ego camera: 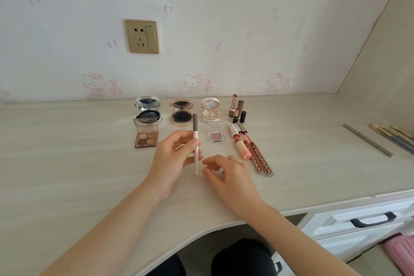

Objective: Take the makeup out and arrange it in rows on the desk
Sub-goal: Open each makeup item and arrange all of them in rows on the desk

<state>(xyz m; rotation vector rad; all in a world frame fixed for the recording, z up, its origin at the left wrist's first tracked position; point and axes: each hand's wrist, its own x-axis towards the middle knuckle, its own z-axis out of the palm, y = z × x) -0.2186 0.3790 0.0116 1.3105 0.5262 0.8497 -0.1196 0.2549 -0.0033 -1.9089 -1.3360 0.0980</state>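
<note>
From the head camera, the left hand [172, 154] pinches a slim white pencil with a grey-brown cap [194, 135], its length running straight toward the rose-gold round compact [181, 113]. The right hand [226, 172], loosely curled and empty, sits beside its lower tip.

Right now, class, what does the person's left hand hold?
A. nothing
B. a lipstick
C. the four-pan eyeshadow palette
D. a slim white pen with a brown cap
D: the left hand has its fingers curled round the white pen, held upright with the brown cap on top.
</note>
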